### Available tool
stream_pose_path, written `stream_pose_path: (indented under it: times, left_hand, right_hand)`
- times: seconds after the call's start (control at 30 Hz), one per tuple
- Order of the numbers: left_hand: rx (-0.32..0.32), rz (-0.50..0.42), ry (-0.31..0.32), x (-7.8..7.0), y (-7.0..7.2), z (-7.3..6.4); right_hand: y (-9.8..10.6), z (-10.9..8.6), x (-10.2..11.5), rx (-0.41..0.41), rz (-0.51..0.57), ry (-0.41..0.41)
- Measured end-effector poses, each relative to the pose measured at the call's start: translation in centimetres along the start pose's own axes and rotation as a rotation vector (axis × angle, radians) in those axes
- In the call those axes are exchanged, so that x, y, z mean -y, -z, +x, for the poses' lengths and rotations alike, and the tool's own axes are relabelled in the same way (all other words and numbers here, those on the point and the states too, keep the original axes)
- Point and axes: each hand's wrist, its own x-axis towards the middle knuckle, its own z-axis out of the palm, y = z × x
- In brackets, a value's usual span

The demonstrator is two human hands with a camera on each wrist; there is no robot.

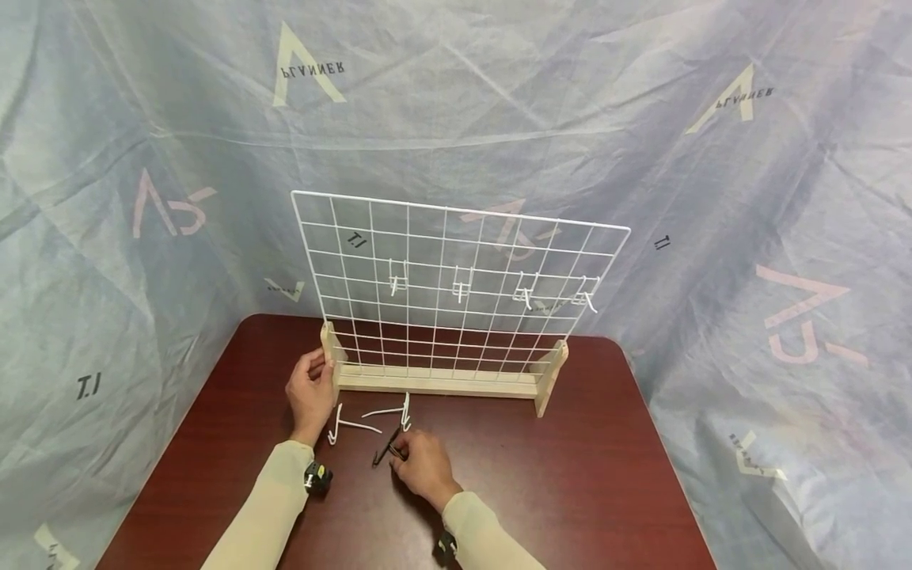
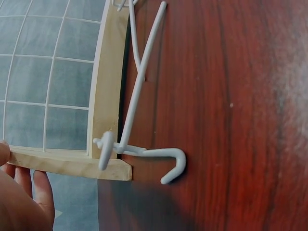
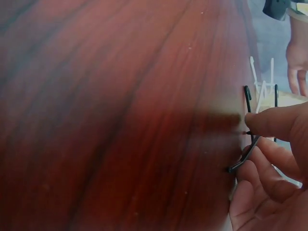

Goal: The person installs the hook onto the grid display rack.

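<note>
My left hand [image 1: 311, 396] grips the left wooden upright [image 1: 328, 339] of a display stand, the thumb on one side and fingers on the other. Between thumb and fingers of my right hand [image 1: 425, 467] is a black metal hook [image 3: 248, 155], held low over the table in front of the stand. Just beyond it on the tabletop lie two white display hooks, a left one [image 1: 359, 426] and a right one [image 1: 385, 412]. The nearer white hook [image 2: 135, 103] looms large in the left wrist view. A white wire grid [image 1: 446, 209] stands upright in the wooden base [image 1: 442, 385].
Several white hooks [image 1: 526, 298] hang in a row on the grid, from its middle to its right edge. The stand's right wooden upright [image 1: 552, 376] rests on the dark red table [image 1: 606, 475]. Grey printed cloth [image 1: 456, 103] surrounds the table at the back and sides.
</note>
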Motion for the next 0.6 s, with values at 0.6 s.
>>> stream_pose_path:
  times: [0.6]
  left_hand:
    - [-0.002,-0.026,-0.01,0.12,-0.07,0.03]
  right_hand:
    - [-0.28,-0.12,-0.28,-0.018,-0.025,-0.027]
